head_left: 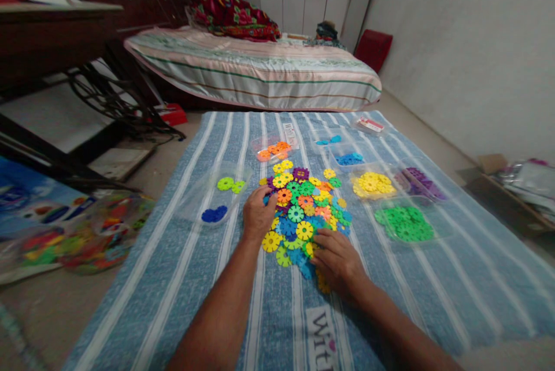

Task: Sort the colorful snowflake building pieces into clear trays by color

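Note:
A mixed heap of notched, flower-shaped plastic discs (296,213) in yellow, green, orange, blue and purple lies on the striped cloth. At its left edge is my left hand (258,214), thumb and fingers closed around a blue disc (266,200) that is mostly hidden. My right hand (340,258) rests on the heap's near right side. Its fingers are curled down beside a green disc (318,233) and yellow ones; what they grip, if anything, is hidden.
Clear tubs ring the heap, holding orange discs (274,151), blue discs (349,159), yellow discs (373,184), purple discs (420,184) and green discs (405,223). One left tub holds lime discs (226,184) and dark blue discs (214,214). A bed (260,73) stands behind.

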`<act>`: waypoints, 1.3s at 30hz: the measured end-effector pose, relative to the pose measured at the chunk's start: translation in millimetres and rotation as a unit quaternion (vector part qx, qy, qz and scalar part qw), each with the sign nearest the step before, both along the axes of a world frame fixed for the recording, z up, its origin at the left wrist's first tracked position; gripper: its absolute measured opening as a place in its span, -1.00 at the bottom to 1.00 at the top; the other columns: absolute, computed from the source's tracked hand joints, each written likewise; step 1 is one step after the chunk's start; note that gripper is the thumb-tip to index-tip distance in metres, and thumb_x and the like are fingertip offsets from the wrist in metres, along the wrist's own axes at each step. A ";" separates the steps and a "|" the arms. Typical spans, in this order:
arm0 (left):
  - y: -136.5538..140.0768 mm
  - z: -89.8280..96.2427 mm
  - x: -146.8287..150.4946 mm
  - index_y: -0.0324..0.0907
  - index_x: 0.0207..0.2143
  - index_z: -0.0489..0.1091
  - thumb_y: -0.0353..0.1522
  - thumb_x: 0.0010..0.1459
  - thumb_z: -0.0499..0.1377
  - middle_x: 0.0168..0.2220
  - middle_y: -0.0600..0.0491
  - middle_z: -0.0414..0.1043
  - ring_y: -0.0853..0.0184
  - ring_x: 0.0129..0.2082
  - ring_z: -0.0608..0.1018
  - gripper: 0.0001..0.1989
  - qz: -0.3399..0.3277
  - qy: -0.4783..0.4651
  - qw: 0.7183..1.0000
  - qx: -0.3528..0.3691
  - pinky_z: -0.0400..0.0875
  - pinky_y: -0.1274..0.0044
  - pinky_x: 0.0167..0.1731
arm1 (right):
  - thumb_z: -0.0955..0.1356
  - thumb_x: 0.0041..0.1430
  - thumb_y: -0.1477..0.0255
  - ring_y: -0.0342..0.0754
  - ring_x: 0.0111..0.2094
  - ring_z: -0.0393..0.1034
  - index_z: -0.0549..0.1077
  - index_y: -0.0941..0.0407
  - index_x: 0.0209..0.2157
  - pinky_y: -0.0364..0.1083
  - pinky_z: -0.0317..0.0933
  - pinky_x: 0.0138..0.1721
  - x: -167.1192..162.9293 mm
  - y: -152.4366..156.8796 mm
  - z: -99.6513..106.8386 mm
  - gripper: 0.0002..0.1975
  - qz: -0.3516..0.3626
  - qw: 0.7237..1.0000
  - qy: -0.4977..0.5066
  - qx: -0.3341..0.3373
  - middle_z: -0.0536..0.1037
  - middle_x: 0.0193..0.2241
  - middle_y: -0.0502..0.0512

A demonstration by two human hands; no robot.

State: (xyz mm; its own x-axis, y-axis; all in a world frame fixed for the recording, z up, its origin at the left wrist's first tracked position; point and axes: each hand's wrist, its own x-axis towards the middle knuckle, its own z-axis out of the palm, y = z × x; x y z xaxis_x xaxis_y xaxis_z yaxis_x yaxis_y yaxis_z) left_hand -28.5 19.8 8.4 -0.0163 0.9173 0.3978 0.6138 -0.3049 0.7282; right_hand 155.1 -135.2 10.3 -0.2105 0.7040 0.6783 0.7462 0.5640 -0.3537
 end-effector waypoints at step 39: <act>3.3 -4.8 -1.2 -0.15 -0.25 0.45 -0.27 0.10 0.09 -0.11 0.00 0.52 0.26 -0.07 0.52 -0.77 -0.001 0.010 1.000 0.013 0.36 0.42 0.03 | 0.31 0.23 0.42 0.00 -0.24 0.43 0.49 0.10 -0.35 0.00 0.33 -0.15 82.3 50.6 48.2 -0.87 -0.189 0.980 -0.041 0.046 0.55 -0.34 0.15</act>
